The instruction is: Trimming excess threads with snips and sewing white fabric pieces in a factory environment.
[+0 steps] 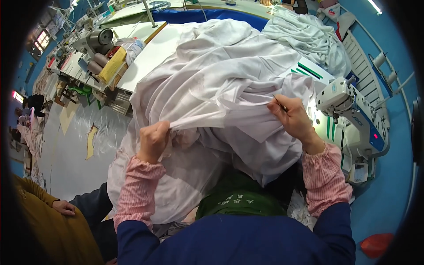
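A large heap of white fabric (185, 88) covers the table in front of me and hangs down over my lap. My left hand (153, 139) is closed in a fist on a gathered edge of it. Opposite, my right hand (292, 117) pinches another part, so a strip stretches taut between the two hands. A thin dark pointed tool (279, 103) sticks out from the right fingers; its exact kind is too small to tell. Just right of that hand stands a white sewing machine (353, 108) with a red light on it.
Another pile of pale fabric (307, 39) lies at the far right. At the left, a second sewing machine (95, 40) stands beside thread cones (96, 65) and a yellow box (113, 64). A person in a mustard top (48, 216) sits close at my lower left.
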